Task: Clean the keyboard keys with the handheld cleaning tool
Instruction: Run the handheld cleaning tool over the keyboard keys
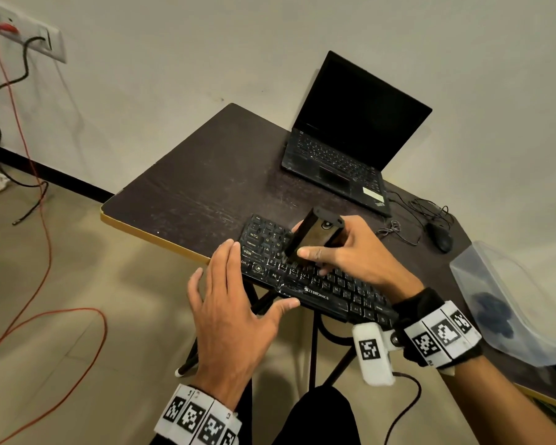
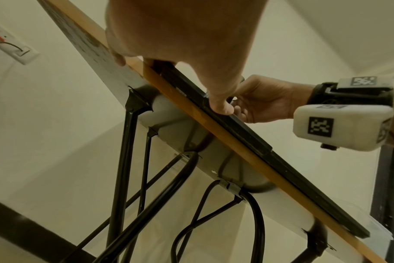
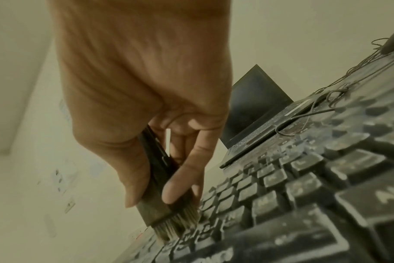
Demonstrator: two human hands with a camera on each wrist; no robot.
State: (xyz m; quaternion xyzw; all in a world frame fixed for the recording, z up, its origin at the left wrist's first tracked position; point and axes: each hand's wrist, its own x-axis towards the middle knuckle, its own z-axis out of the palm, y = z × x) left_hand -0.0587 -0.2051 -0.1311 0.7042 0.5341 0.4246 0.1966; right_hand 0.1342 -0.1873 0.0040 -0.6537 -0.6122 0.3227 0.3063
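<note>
A dusty black keyboard (image 1: 328, 289) lies along the near edge of the dark table (image 1: 206, 187). My right hand (image 1: 350, 252) grips a flat black cleaning brush (image 1: 308, 236), thumb on one face and fingers on the other. In the right wrist view the brush's bristles (image 3: 180, 224) press on the keys at the keyboard's (image 3: 304, 195) left part. My left hand (image 1: 235, 303) lies flat with straight fingers over the keyboard's left end, its thumb (image 2: 220, 106) against the keyboard's front edge (image 2: 247, 135).
A black laptop (image 1: 350, 146) stands open at the back of the table. A wired mouse (image 1: 440, 237) with a tangled cable sits right of it. A clear plastic container (image 1: 511, 303) is at the right. Cables run over the floor at the left.
</note>
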